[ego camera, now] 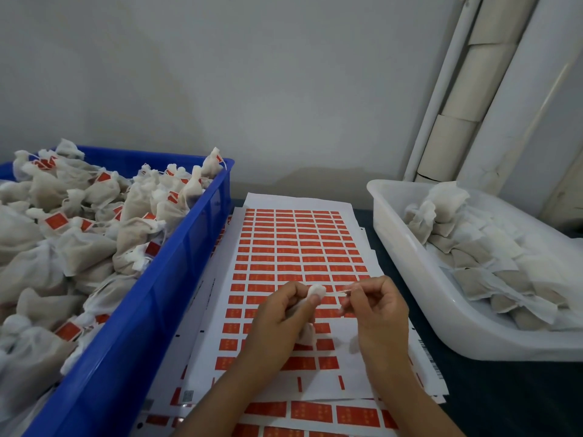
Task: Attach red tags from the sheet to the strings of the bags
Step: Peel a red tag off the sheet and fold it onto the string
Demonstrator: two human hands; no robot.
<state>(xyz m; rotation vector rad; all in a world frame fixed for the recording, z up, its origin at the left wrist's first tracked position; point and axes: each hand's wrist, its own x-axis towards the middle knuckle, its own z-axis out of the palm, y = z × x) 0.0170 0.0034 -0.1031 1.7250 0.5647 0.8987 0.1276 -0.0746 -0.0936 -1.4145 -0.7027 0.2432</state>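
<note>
Left hand [285, 313] fingers curled round a white bag [315, 293], right hand [375, 305] fingers pinching its string [339, 291] above the sheet [299, 247].

- Sticker sheet [303, 247]: matt white paper, smooth, with red printed tags.
- Blue crate [176, 279], left of the sheet: smooth, slightly glossy plastic.
- White tub [410, 279], right of the sheet: glossy, translucent plastic.
- Bags [79, 247] in the crate: thin, gauzy, matt white cloth.
- Counter [504, 398]: dark, matt.

A small packing workroom: blue crate [176, 279] heaped with tagged bags, white tub [410, 279], tag sheets [299, 247].
</note>
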